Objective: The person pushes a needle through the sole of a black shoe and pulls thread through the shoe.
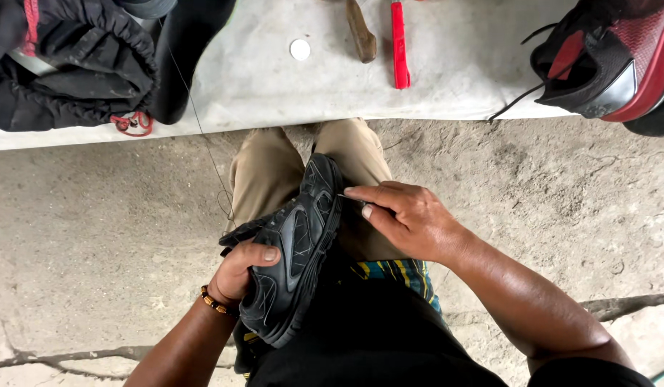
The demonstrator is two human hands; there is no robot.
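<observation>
Right hand grip: the right hand [411, 218] pinches a thin metal needle [351, 198] between thumb and forefinger, the fingers closed tight on it, the tip touching the sole edge of the black shoe [296, 251].
Left hand grip: the left hand [240, 271] wraps around the upper of the shoe, thumb on top, the other fingers hidden behind — it holds the shoe firmly.
Shoe: it lies on its side on the person's lap, over the beige trousers [267, 172], toe pointing away from the body, sole turned to the right hand.
Thread: a thin dark thread [203, 136] runs from the bench down toward the shoe; I cannot tell where it ends.
Wrist: a beaded bracelet [216, 302] sits on the left wrist.
Bench: a grey-white bench [274, 86] stands in front of the knees — on it a red tool [398, 44], a wooden handle [361, 32], a small white cap [299, 49], a black bag [67, 64] at the left and a red and black sneaker [611, 61] at the right.
Floor: rough concrete floor [95, 236] with cracks.
</observation>
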